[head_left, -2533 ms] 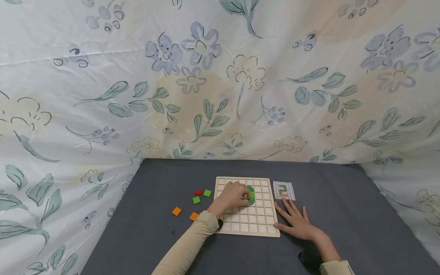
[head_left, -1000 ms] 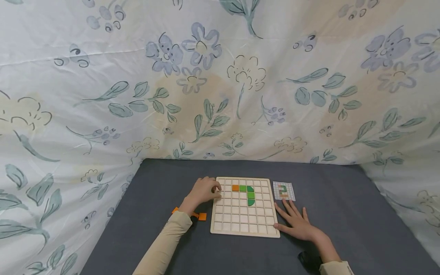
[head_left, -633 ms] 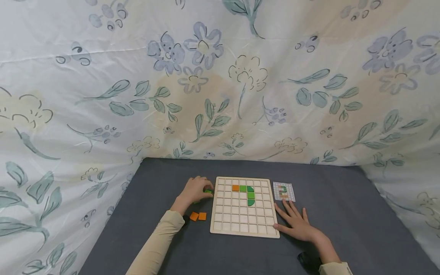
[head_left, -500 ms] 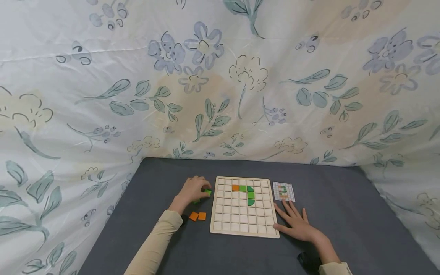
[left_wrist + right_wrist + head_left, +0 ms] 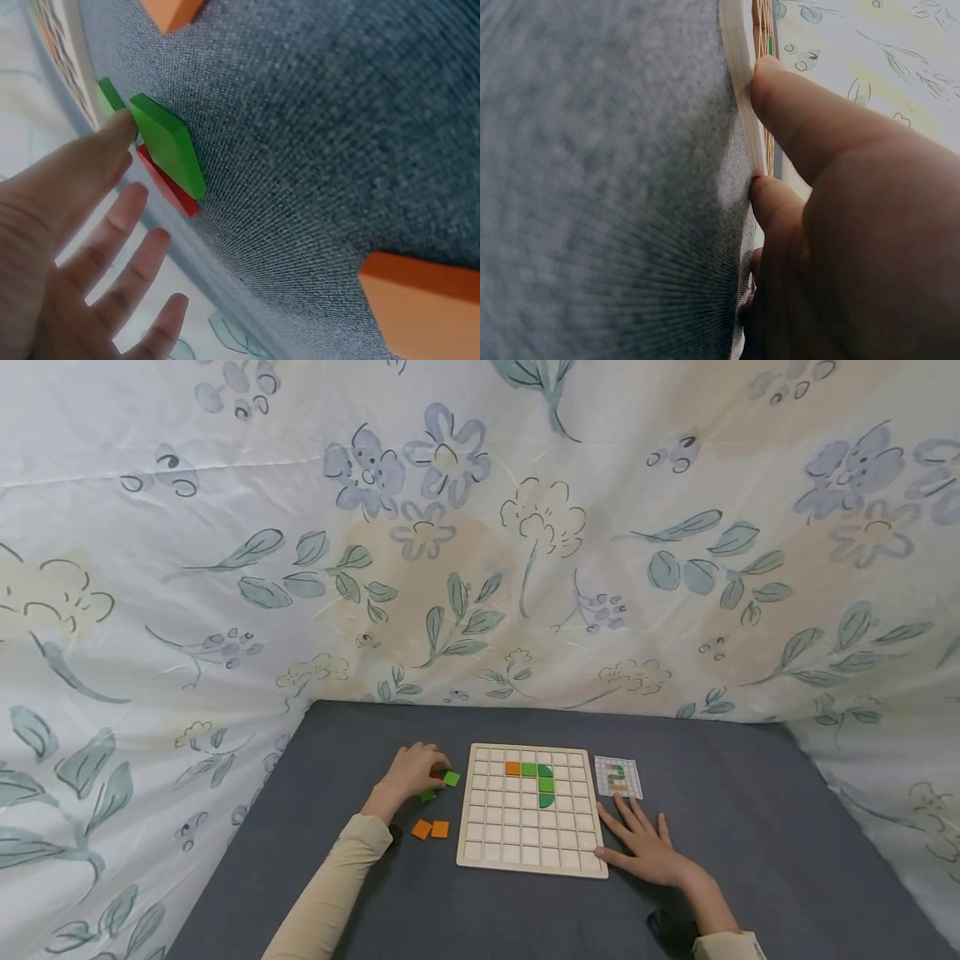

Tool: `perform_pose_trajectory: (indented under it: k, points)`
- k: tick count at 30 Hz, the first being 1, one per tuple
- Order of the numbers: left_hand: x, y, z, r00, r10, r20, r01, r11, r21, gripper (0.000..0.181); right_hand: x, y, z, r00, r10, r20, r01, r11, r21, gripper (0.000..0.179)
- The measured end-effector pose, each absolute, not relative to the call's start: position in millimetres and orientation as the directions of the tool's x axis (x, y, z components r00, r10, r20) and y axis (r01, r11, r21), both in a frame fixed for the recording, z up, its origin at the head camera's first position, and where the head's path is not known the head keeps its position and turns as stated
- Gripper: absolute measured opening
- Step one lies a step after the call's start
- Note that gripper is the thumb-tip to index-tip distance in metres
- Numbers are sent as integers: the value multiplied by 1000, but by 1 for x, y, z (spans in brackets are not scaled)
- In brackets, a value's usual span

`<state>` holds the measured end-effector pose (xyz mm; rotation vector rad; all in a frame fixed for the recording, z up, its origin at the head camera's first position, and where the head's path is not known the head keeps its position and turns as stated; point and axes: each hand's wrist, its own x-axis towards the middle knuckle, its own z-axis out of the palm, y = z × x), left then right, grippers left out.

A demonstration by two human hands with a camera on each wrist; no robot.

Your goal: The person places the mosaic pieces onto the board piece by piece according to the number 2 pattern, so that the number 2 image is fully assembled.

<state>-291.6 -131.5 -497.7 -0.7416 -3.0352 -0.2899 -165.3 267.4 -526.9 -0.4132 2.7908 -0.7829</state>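
Observation:
My left hand (image 5: 410, 772) hovers over loose tiles left of the board. In the left wrist view, its fingers are spread and the thumb tip is by a green square tile (image 5: 169, 146), contact unclear. A red tile (image 5: 166, 184) and another green square (image 5: 111, 97) lie close by. My right hand (image 5: 651, 843) rests with spread fingers on the cloth, thumb touching the right edge of the wooden grid board (image 5: 525, 852). On the board sit an orange square (image 5: 513, 768), green squares (image 5: 528, 770) and two rounded dark green pieces (image 5: 546, 800).
Two orange squares (image 5: 440, 829) lie on the dark cloth (image 5: 420, 902) below the left hand. A pattern card (image 5: 618, 777) showing a coloured figure lies right of the board, near my right fingertips. Floral fabric (image 5: 480, 568) stands behind and at the sides.
My left hand has left the board and moved left to the loose tiles, uncovering the orange and green squares in the upper row. The right hand has stayed in place.

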Motion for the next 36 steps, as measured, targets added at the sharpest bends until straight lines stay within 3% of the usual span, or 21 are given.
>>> perform_pose_trajectory:
  k: [12,19,36]
  points:
    - [-292,-133,-497,-875,482,50,483,859,168,21,-163,271,-537,-935,-354,-35,-270,772,-575,70]
    - [-293,-133,-499,-874,483,56,485,861,155,18,-165,270,-534,-937,-334,-105,-226,806,-547,75]
    - [-285,-126,-493,-886,456,85,464,866,188,20,-164,268,-528,-938,-330,-107,-220,804,-553,74]
